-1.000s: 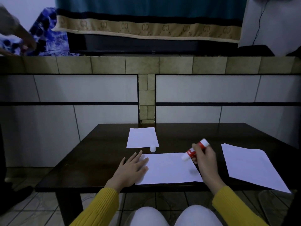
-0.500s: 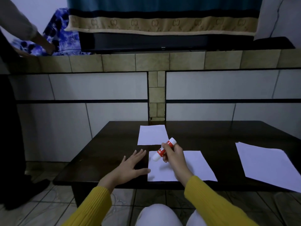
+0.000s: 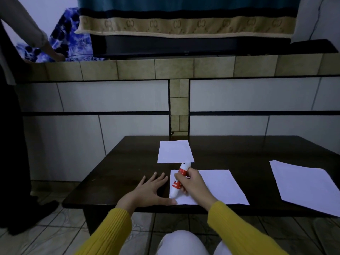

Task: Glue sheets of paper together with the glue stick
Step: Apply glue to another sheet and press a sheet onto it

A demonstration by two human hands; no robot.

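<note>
A white sheet of paper lies at the near edge of the dark table. My right hand grips a red and white glue stick, its tip down on the sheet's near left corner. My left hand lies flat with fingers spread on the table, its thumb on the sheet's near left corner. A smaller white sheet lies farther back in the middle. A stack of white sheets sits on the right.
A tiled ledge and wall rise right behind the table. Another person stands at the left, a hand on the ledge. My knees are under the table's near edge.
My right hand has carried the glue stick from the sheet's far right corner to its left edge and down to the near left corner. The camera view has shifted left.
</note>
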